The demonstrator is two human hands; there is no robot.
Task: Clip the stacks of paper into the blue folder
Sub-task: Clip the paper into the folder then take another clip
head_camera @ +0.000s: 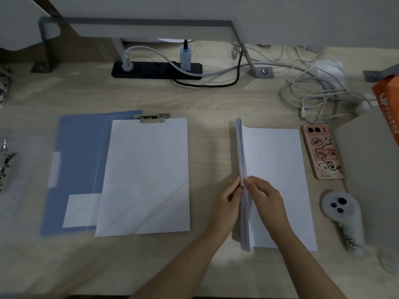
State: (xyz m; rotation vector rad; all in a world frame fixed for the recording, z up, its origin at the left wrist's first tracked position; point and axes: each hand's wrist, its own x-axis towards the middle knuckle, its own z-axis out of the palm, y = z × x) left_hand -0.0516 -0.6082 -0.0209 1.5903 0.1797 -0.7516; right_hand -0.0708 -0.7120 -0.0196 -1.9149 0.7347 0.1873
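Second stack right of centre, stood up on its long edge beside a flat sheet, probably to square the pages or part them from the sheet. Pinched near its lower end from both sides: left grip clamped on the left face, right grip clamped on the right face, fingertips close together at the top edge. Held low on the stack, likely for control during a lift; far end free and fanning slightly.

To the left, well apart, folder lying open at left-centre, with paper already under the clip at its top edge. Clip apparently closed, so presumably to be reopened for the next load. Folder flat and open, seemingly to receive the stack after a short carry leftward.

Further out on the surface: phone and controller just right of the sheet, cables upper right, power strip upper centre.
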